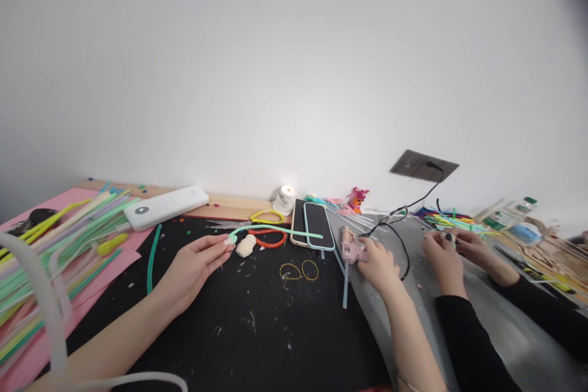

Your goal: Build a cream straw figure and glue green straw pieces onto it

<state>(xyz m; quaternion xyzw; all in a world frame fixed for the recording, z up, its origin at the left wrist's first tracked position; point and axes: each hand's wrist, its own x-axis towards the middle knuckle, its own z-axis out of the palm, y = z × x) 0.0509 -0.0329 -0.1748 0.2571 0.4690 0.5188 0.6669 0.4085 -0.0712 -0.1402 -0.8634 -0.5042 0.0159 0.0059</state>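
Note:
My left hand (195, 264) rests on the black mat (239, 324), fingers pinched on the end of a mint-green pipe cleaner (275, 230) that runs right over two phones (312, 224). A small cream fuzzy piece (245, 245) lies just beyond my fingertips, beside a red-orange pipe cleaner loop (271, 239). My right hand (377, 263) is closed on a pink hot glue gun (351, 246) whose black cord (404, 211) leads to a wall socket (423, 165). A pale glue stick (345, 285) lies under the gun.
Bundled coloured pipe cleaners (50, 239) lie on pink paper at left, with a white case (165, 206) behind. Two yellow rings (299, 270) sit on the mat. A candle (285, 199) stands by the wall. Another person's black-sleeved hands (452, 248) work at right among craft supplies (519, 223).

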